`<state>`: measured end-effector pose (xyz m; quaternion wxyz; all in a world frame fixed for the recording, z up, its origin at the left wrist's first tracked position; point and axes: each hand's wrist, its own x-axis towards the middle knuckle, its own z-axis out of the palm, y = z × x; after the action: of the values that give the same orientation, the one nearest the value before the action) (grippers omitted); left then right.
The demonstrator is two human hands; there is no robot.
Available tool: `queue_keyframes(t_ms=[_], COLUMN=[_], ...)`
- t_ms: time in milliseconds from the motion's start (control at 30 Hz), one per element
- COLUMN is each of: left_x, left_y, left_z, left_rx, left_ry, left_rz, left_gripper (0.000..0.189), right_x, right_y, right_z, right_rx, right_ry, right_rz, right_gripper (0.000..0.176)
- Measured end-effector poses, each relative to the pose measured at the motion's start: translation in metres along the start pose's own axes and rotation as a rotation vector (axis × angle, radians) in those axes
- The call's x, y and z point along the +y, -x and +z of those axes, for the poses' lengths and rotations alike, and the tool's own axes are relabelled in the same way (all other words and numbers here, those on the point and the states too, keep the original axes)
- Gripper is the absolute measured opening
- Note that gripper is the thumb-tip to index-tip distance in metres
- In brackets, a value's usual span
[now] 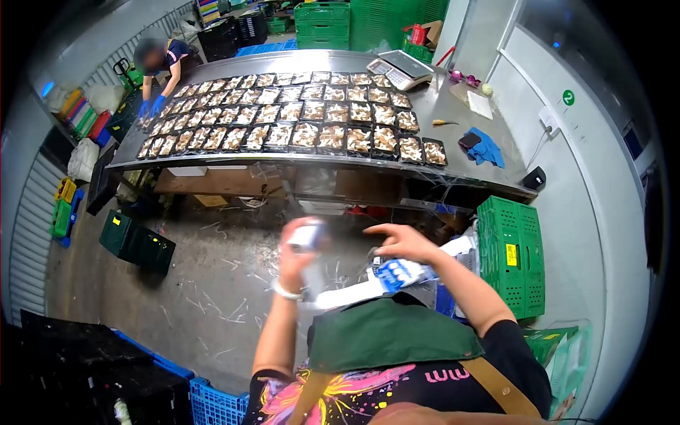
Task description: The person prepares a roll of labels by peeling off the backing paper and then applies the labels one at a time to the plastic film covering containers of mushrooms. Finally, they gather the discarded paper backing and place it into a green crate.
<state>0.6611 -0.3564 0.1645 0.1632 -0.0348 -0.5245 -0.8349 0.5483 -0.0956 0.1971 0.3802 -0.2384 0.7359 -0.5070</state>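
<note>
My left hand [292, 258], blurred by motion, is closed on a small white and grey-blue object [306, 236] whose kind I cannot make out. A pale band circles that wrist. My right hand [407, 243] has its index finger stretched out to the left and its other fingers partly bent, with nothing plainly held in it. Just below it, a blue and white printed plastic wrapper [397, 274] lies in front of my green apron [389, 333]. A white strip [347, 294] runs from it toward my left wrist.
Rows of black trays of sliced mushrooms [304, 134] cover the steel table [234, 67]. On it are a scale [400, 69], a blue cloth [485, 149] and a yellow-handled knife [445, 122]. Green crates [510, 262] stand at right. A co-worker in blue gloves [157, 106] leans over the far left end.
</note>
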Motion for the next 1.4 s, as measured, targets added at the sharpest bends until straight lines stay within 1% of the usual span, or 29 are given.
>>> queue_keyframes(t_ms=[33,67,133,167,200,233,333,400,433,500,533,567,600,667,700,733,767,800,833,867,900,967,1000,1067,1167,1233,1267,1300,1400], left_x=[-0.001,-0.007,0.019,0.016,0.022,0.029,0.002,-0.013,-0.020,-0.026,-0.034,-0.026,-0.024,-0.014,-0.015,-0.016,-0.015,-0.017,-0.035,-0.021,-0.022,-0.022,-0.024,-0.001,0.021,0.043,0.049,0.056,0.085], left_y=[-0.007,-0.019,-0.024,-0.029,-0.031,-0.034,-0.012,0.022,0.042,0.090,0.117,0.135,0.150,0.167,0.163,0.157,0.147,0.127,0.102,0.064,0.039,0.007,-0.006,-0.021,-0.030,-0.027,-0.010,-0.001,0.046], left_z=[0.019,0.021,0.037,0.027,0.011,-0.014,-0.111,-0.182,-0.217,-0.288,-0.331,-0.337,-0.350,-0.358,-0.353,-0.344,-0.331,-0.305,-0.288,-0.223,-0.176,-0.099,-0.071,-0.029,-0.056,-0.082,-0.125,-0.148,-0.175], left_rx=[-0.178,-0.327,-0.307,-0.233,-0.110,-0.128,0.182,0.439,0.527,0.749,0.884,0.835,1.009,1.038,1.045,0.858,0.671,0.686,0.862,0.638,0.561,0.275,0.150,-0.017,0.187,0.446,0.355,0.362,0.543], left_ry=[-0.048,-0.285,0.046,0.208,0.263,0.293,0.465,0.540,0.601,0.586,0.449,0.469,0.467,0.509,0.515,0.530,0.540,0.456,0.389,0.544,0.596,0.116,-0.090,-0.109,0.026,0.088,0.086,0.139,-0.128], left_rz=[-0.014,0.184,0.059,0.134,0.138,0.197,0.295,0.292,0.340,0.384,0.416,0.520,0.552,0.514,0.524,0.462,0.397,0.304,0.220,0.245,0.140,0.063,0.072,0.079,0.185,0.332,0.313,0.430,0.429], left_gripper=[0.078,0.078,0.080,0.077,0.073,0.057,0.057,0.046,0.042,0.039,0.037,0.036,0.038,0.042,0.042,0.044,0.046,0.047,0.047,0.049,0.049,0.060,0.063,0.070,0.076,0.070,0.068,0.068,0.073], right_x=[-0.010,0.006,-0.015,-0.016,-0.020,-0.017,0.010,0.036,0.052,0.070,0.099,0.114,0.166,0.159,0.135,0.113,0.090,0.092,0.055,0.057,0.030,0.000,-0.001,-0.031,-0.047,-0.050,-0.046,-0.041,-0.016], right_y=[-0.015,-0.035,-0.032,-0.031,-0.020,-0.010,0.028,0.060,0.081,0.128,0.156,0.185,0.220,0.227,0.205,0.183,0.153,0.120,0.082,0.045,0.014,-0.033,-0.052,-0.067,-0.062,-0.051,-0.047,-0.041,-0.024], right_z=[0.024,0.039,0.045,0.035,0.026,0.016,-0.022,-0.056,-0.076,-0.123,-0.159,-0.184,-0.228,-0.235,-0.216,-0.186,-0.157,-0.144,-0.104,-0.087,-0.055,-0.009,0.010,0.033,0.023,0.002,-0.010,-0.022,-0.051], right_rx=[-0.095,-0.164,-0.182,-0.233,-0.276,-0.266,-0.264,-0.285,-0.207,0.117,0.354,0.697,0.985,1.020,0.972,0.916,0.834,0.733,0.645,0.538,0.441,0.163,0.104,-0.036,-0.040,0.016,0.090,0.121,0.220], right_ry=[-0.125,-0.170,0.071,0.263,0.241,0.256,0.452,0.659,0.761,0.920,1.039,1.173,1.360,1.463,1.378,1.290,1.217,1.142,0.969,0.836,0.649,0.427,0.382,0.364,0.122,-0.082,-0.110,-0.155,-0.268], right_rz=[-0.027,-0.091,-0.031,-0.051,-0.086,-0.040,0.086,0.186,0.233,0.530,0.628,0.774,0.819,0.847,0.824,0.811,0.683,0.522,0.355,0.234,0.210,0.129,-0.041,-0.096,-0.096,-0.060,-0.044,0.003,0.106], right_gripper=[0.054,0.039,0.028,0.031,0.031,0.030,0.030,0.028,0.025,0.023,0.020,0.016,0.013,0.012,0.019,0.027,0.049,0.060,0.058,0.058,0.056,0.053,0.052,0.050,0.046,0.040,0.035,0.033,0.029])
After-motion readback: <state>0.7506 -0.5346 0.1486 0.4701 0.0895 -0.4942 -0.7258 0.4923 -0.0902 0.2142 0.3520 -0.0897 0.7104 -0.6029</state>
